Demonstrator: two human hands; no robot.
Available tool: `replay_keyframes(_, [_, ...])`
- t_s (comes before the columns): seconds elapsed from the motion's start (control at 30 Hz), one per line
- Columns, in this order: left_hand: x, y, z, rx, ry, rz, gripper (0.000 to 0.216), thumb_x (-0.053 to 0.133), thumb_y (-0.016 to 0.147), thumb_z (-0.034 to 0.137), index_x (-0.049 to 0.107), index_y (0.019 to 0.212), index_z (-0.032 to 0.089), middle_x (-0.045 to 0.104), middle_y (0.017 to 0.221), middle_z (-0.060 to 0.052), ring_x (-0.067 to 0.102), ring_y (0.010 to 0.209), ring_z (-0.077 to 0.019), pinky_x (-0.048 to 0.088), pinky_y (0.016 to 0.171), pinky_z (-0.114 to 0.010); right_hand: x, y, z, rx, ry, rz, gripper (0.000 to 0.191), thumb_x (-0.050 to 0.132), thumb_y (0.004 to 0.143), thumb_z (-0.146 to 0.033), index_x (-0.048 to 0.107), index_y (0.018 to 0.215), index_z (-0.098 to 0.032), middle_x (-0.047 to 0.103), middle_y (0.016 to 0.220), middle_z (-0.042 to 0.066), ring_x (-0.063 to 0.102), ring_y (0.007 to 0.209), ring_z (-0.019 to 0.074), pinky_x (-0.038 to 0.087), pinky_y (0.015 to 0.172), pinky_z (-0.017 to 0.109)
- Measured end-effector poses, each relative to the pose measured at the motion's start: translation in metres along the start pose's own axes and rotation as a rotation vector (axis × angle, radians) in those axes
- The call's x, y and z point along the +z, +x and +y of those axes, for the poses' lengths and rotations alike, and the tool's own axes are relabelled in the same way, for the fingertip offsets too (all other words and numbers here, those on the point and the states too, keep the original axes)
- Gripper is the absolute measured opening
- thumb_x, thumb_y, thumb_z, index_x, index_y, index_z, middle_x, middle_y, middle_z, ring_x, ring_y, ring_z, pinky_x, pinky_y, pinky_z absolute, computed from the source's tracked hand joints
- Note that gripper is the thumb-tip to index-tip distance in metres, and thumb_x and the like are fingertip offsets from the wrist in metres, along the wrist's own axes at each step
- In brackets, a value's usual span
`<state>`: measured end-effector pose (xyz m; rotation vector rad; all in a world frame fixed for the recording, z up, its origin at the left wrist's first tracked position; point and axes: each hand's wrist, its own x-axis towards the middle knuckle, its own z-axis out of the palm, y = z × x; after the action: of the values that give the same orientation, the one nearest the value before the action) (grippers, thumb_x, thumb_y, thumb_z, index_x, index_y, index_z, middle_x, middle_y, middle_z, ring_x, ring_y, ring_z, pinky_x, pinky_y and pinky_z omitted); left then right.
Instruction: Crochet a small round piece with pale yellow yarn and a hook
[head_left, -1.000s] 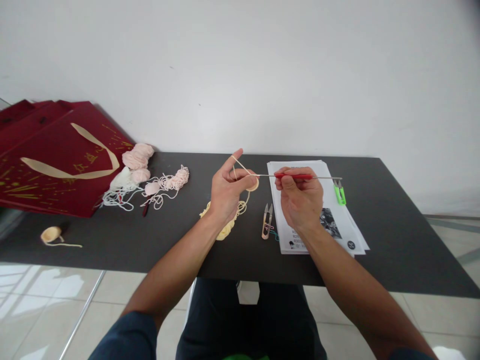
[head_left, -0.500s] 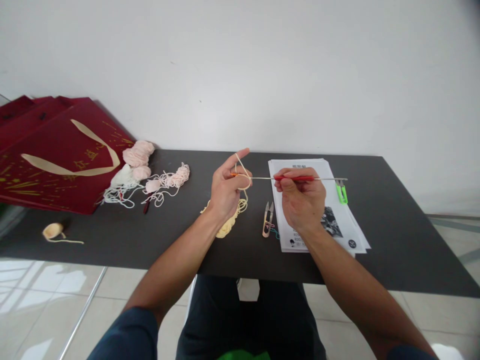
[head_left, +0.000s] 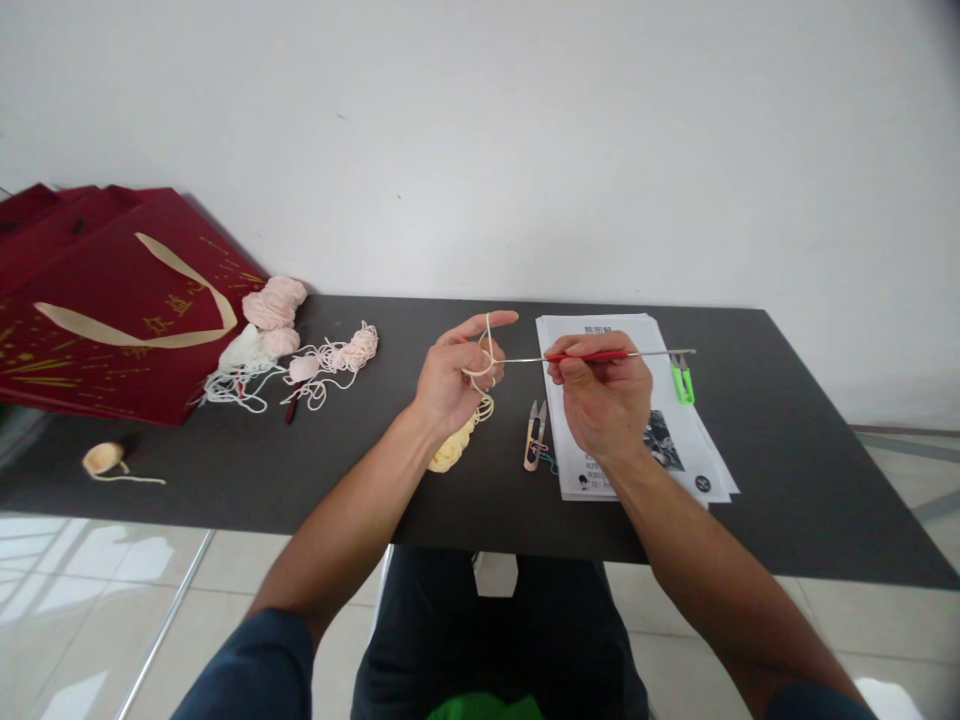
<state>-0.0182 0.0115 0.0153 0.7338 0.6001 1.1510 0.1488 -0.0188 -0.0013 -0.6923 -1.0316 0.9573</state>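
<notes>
My right hand [head_left: 604, 390] grips a crochet hook [head_left: 600, 356] by its red handle, holding it level above the printed sheets. The hook's thin metal shaft reaches left to the yarn at my left hand [head_left: 457, 375]. Pale yellow yarn [head_left: 489, 345] loops over my stretched index finger and round the other fingers, which are pinched together; an orange bit shows beside them. Below that hand lies a yellow yarn skein [head_left: 452, 450], partly hidden by the wrist. Where the hook tip meets the yarn is too small to make out exactly.
Thread snips [head_left: 535, 437] lie left of the printed sheets [head_left: 600, 480], and green snips [head_left: 682, 380] rest at their right. Pink yarn balls [head_left: 274, 302], loose yarn and a dark red bag [head_left: 112, 330] stand at left. A small cream crocheted piece [head_left: 103, 458] lies near the table's front edge.
My left index finger has tipped down and stretched further right, and the yarn loop on it has shifted. The hook stays nearly where it was in my right hand.
</notes>
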Motion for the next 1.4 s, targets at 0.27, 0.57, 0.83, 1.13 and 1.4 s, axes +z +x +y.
replay_keyframes(0.27, [-0.006, 0.004, -0.004, 0.14, 0.066, -0.046, 0.043, 0.077, 0.061, 0.009, 0.081, 0.103, 0.019, 0.062, 0.06, 0.003, 0.05, 0.052, -0.0072, 0.033, 0.05, -0.021, -0.001, 0.008, -0.002, 0.233, 0.253, -0.002, 0.022, 0.093, 0.076, -0.031, 0.072, 0.083, -0.025, 0.079, 0.084, -0.004, 0.066, 0.067, 0.0062, 0.056, 0.061, 0.017])
replay_keyframes(0.57, [-0.003, 0.004, -0.018, 0.326, 0.281, 0.089, 0.048, 0.09, 0.071, 0.019, 0.079, 0.117, 0.023, 0.074, 0.074, 0.002, 0.062, 0.064, -0.0079, 0.048, 0.065, -0.021, 0.008, 0.003, 0.006, 0.387, 0.362, 0.065, 0.018, 0.091, 0.078, -0.031, 0.078, 0.087, -0.024, 0.084, 0.094, -0.003, 0.077, 0.077, 0.0038, 0.064, 0.075, 0.009])
replay_keyframes(0.83, [0.004, 0.0, -0.021, 0.338, 0.333, 0.135, 0.081, 0.086, 0.074, 0.019, 0.056, 0.15, 0.022, 0.075, 0.075, 0.004, 0.065, 0.065, -0.01, 0.053, 0.067, -0.024, 0.017, -0.007, 0.012, 0.28, 0.266, 0.084, 0.013, 0.086, 0.083, -0.029, 0.077, 0.092, -0.026, 0.084, 0.096, -0.003, 0.079, 0.079, 0.006, 0.066, 0.078, 0.014])
replay_keyframes(1.13, [0.009, -0.004, -0.02, 0.398, 0.38, 0.191, 0.056, 0.078, 0.072, 0.01, 0.07, 0.126, 0.021, 0.067, 0.084, 0.004, 0.057, 0.064, -0.0059, 0.046, 0.059, -0.02, 0.016, -0.007, 0.012, 0.278, 0.212, 0.103, 0.015, 0.086, 0.083, -0.031, 0.075, 0.091, -0.026, 0.083, 0.093, -0.003, 0.077, 0.075, 0.0071, 0.066, 0.073, 0.018])
replay_keyframes(1.4, [0.015, -0.008, -0.021, 0.438, 0.404, 0.216, 0.059, 0.077, 0.073, 0.013, 0.065, 0.131, 0.021, 0.06, 0.076, 0.006, 0.054, 0.064, -0.0077, 0.046, 0.059, -0.021, 0.018, -0.008, 0.008, 0.231, 0.215, 0.094, 0.014, 0.088, 0.082, -0.029, 0.076, 0.089, -0.026, 0.083, 0.091, -0.003, 0.076, 0.073, 0.0078, 0.064, 0.07, 0.018])
